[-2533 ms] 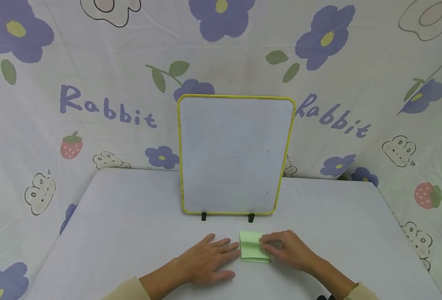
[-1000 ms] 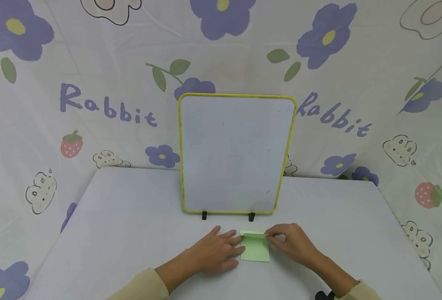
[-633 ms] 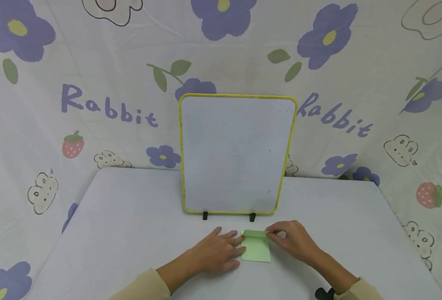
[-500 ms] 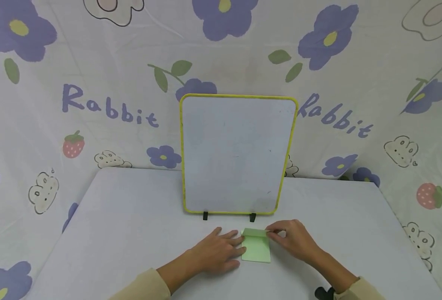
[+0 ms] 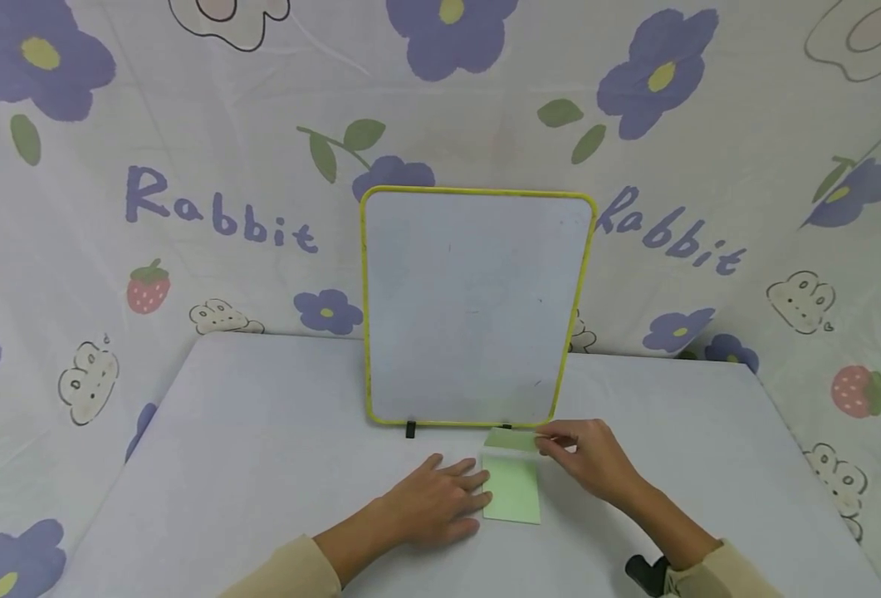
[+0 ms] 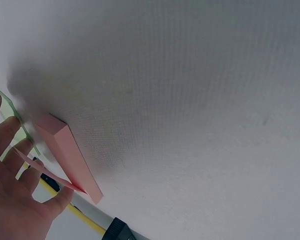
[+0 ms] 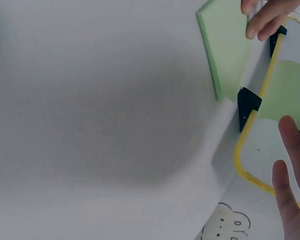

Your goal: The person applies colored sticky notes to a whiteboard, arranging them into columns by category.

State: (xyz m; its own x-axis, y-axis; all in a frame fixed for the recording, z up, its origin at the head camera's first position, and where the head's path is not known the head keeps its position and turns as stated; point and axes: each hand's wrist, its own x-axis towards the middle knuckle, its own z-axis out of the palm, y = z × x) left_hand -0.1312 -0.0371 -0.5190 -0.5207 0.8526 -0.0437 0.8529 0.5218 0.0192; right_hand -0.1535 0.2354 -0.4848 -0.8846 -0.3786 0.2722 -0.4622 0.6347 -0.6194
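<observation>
Pinching: right hand point(image 5: 578, 457), thumb and fingers narrowed on the right side of a green sheet point(image 5: 511, 439).
- Sheet: raised beyond the far end of the green pad point(image 5: 511, 490), just before the board point(image 5: 477, 307), in front of the board's right foot point(image 5: 506, 426). Whether any strip of it joins the pad, cannot tell.
- Pad: flat on the table point(image 5: 276, 415), in front of the board, between the hands.
- Left hand point(image 5: 428, 502): fingers spread wide, tips on the pad's left edge, gripping nothing visible in the head view.
- Pink pad point(image 6: 70, 155): seen in the left wrist view alone, near the left fingers, a pink leaf point(image 6: 52, 172) bent up from it; contact with the fingers unclear.
- Black item point(image 5: 645, 573): beside the right sleeve point(image 5: 717, 573), partly cut off; kind not clear.

Risks, as judged:
- Crease or skewed tear: the sheet is held at one side only, so any bond left would load that corner.
- Pad sliding or lifting: likely if the left fingertips, resting on a narrow margin, press too lightly.
- Sheet curling onto itself: its left side hangs unsupported.
- Snagging: the foot and lower frame stand close to the sheet; a low forward move could fold its edge.
</observation>
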